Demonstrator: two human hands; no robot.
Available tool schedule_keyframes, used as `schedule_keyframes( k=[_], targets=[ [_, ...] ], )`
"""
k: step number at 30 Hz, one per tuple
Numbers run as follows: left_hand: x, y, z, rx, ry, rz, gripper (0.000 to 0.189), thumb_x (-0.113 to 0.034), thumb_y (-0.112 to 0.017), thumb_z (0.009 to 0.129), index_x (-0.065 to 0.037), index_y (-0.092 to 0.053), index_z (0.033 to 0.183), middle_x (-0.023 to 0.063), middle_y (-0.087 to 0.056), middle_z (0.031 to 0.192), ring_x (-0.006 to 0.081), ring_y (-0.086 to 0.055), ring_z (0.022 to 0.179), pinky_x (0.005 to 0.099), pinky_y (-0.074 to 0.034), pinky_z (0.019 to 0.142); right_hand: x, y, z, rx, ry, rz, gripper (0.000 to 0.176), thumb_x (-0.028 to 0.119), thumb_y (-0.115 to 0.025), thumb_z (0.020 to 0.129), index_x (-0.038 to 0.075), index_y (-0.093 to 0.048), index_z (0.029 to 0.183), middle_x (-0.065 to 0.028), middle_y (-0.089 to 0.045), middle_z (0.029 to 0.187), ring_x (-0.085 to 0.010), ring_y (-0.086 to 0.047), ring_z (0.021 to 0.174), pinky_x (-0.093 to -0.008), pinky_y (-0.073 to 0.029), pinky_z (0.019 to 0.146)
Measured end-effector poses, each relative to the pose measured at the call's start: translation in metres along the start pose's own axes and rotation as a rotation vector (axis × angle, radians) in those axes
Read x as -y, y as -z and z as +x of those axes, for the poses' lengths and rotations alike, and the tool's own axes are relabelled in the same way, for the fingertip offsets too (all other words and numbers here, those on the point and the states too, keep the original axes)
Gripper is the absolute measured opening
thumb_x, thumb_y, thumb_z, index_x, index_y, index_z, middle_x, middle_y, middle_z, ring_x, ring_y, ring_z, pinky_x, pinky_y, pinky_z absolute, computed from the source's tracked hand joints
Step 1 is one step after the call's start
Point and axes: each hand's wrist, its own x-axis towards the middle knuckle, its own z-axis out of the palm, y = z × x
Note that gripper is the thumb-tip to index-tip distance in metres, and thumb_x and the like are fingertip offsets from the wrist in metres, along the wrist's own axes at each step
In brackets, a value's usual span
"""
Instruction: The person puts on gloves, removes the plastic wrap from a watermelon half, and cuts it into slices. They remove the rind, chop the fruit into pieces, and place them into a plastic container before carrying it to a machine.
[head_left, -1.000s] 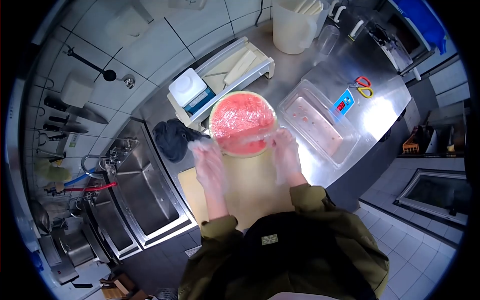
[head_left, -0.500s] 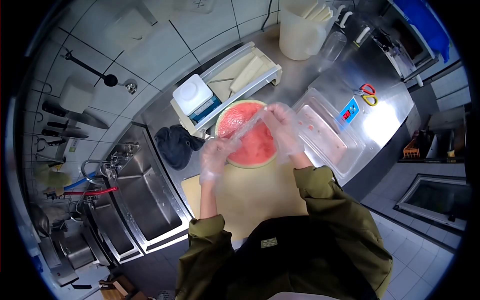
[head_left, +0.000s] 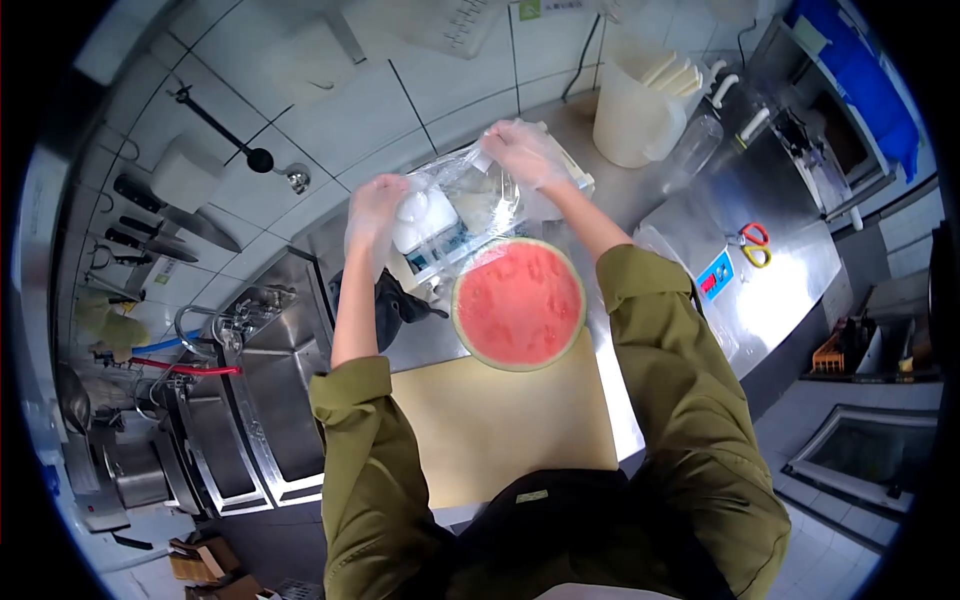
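Observation:
A halved watermelon sits with its red cut face up, at the far edge of a pale cutting board. Beyond it, a sheet of clear plastic wrap is stretched between my two hands, its near part close to the melon's far rim. My left hand, in a clear disposable glove, pinches the wrap's left end. The right end is gripped by my right hand, gloved likewise. Through the film show a white bottle and part of a white tray.
A dark cloth lies left of the melon, beside the steel sink. Right are a scale, scissors and a white pitcher. Knives hang on the left wall.
Both hands have moved forward, away from me, carrying the plastic wrap off the melon's face. The film is now spread wider above the tray, and my arms are more extended.

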Motion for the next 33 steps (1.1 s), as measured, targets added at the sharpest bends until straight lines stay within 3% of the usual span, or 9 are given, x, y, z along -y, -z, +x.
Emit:
schedule_keyframes(
  k=[4,6,12,16,20,21,25,30,33],
  targets=[
    [0.073,0.011,0.074,0.107,-0.246,0.642,0.017,-0.017,-0.061,0.086,-0.005,-0.072,0.093,0.0099,-0.070,0.085,0.0195,-0.064,0.079,0.0346,-0.049,0.073,-0.044,-0.013,0.051,0.100,-0.006,-0.235,0.031,0.032,-0.062,0.083,0.001,-0.068,0.083,-0.0195,-0.065,0.081,-0.0282,-0.059,0.073,-0.0398,-0.048,0.069],
    [0.068,0.012,0.054,0.001,-0.113,0.166,0.017,-0.014,-0.060,0.085,-0.003,-0.071,0.091,0.0097,-0.070,0.086,0.0209,-0.064,0.079,0.0352,-0.050,0.073,-0.044,-0.014,0.059,0.083,-0.063,-0.288,0.034,0.035,-0.061,0.084,0.003,-0.071,0.092,-0.0213,-0.067,0.097,-0.0393,-0.063,0.089,-0.0439,-0.050,0.078],
    [0.108,0.027,0.017,-0.098,-0.069,-0.212,0.022,-0.018,-0.065,0.090,-0.006,-0.066,0.109,0.0060,-0.066,0.109,0.0177,-0.060,0.102,0.0327,-0.047,0.092,-0.026,-0.011,0.012,0.118,0.150,-0.057,0.037,0.036,-0.057,0.095,0.003,-0.066,0.111,-0.0117,-0.068,0.102,-0.0216,-0.062,0.094,-0.0357,-0.048,0.085],
    [0.101,0.069,-0.012,-0.203,0.150,-0.488,0.022,-0.013,-0.068,0.087,-0.005,-0.066,0.107,0.0051,-0.067,0.100,0.0178,-0.063,0.097,0.0316,-0.050,0.083,0.061,0.006,-0.079,0.124,-0.123,0.283,0.033,0.038,-0.060,0.096,0.006,-0.065,0.098,0.0019,-0.060,0.088,-0.0079,-0.054,0.081,-0.0257,-0.045,0.072],
    [0.104,0.167,-0.057,0.199,-0.187,0.867,0.024,-0.026,-0.065,0.084,-0.007,-0.072,0.096,0.0155,-0.070,0.103,0.0264,-0.066,0.095,0.0383,-0.050,0.081,0.117,0.034,-0.155,0.652,-0.265,0.355,0.024,0.023,-0.062,0.094,0.001,-0.066,0.105,-0.0076,-0.071,0.091,-0.0106,-0.062,0.074,-0.0251,-0.049,0.068],
    [0.113,0.206,-0.068,0.263,-0.210,0.652,0.029,-0.032,-0.057,0.087,-0.008,-0.072,0.090,0.0181,-0.068,0.108,0.0307,-0.066,0.089,0.0418,-0.050,0.079,0.143,0.033,-0.177,0.692,-0.325,0.293,0.023,0.020,-0.061,0.095,0.000,-0.066,0.105,-0.0082,-0.072,0.093,-0.0097,-0.062,0.074,-0.0245,-0.050,0.069],
    [0.066,0.334,-0.101,-0.446,-0.291,0.004,0.033,-0.028,-0.055,0.092,-0.005,-0.063,0.114,0.0063,-0.066,0.101,0.0193,-0.062,0.094,0.0353,-0.049,0.085,0.176,-0.002,-0.235,0.509,-0.395,0.417,0.025,0.019,-0.063,0.093,-0.001,-0.066,0.108,-0.0081,-0.072,0.094,-0.0107,-0.063,0.075,-0.0246,-0.050,0.069],
    [-0.020,0.415,-0.049,-0.540,-0.100,0.478,0.051,-0.036,-0.051,0.092,0.000,-0.056,0.127,0.0136,-0.063,0.127,0.0302,-0.062,0.110,0.0414,-0.048,0.093,0.177,-0.089,-0.308,0.323,-0.466,0.571,0.019,0.015,-0.061,0.093,-0.001,-0.066,0.103,-0.0073,-0.070,0.092,-0.0116,-0.061,0.072,-0.0264,-0.050,0.068],
    [0.005,0.395,0.035,-0.837,-0.788,0.765,0.051,-0.040,-0.047,0.094,-0.002,-0.056,0.127,0.0211,-0.061,0.125,0.0388,-0.059,0.111,0.0453,-0.047,0.093,0.212,-0.131,-0.338,0.298,-0.529,0.574,0.019,0.014,-0.060,0.094,-0.001,-0.066,0.103,-0.0084,-0.070,0.092,-0.0121,-0.062,0.072,-0.0267,-0.051,0.069]
  ],
)
